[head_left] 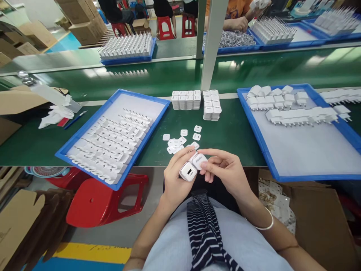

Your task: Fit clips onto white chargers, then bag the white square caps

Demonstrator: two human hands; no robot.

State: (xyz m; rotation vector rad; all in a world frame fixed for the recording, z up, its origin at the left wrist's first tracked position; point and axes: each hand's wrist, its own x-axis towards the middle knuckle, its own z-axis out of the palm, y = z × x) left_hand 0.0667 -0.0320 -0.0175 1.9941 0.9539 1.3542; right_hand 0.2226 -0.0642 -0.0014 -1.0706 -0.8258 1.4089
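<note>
Striped black-and-white cloth (205, 233) hangs over the person's pale blue shirt (175, 233). Just beyond, the left hand's (176, 177) grip is closed around a white rounded plastic block with dark slots (186, 173), while the right hand (230, 171) pinches a white square piece with grey lettering (198, 160) against it, both at the near edge of the green counter (225, 135). Small white rounded-square plates (184, 132) lie scattered beyond, between two blue-rimmed white trays (299, 154) bearing pronged white blocks (113, 141).
</note>
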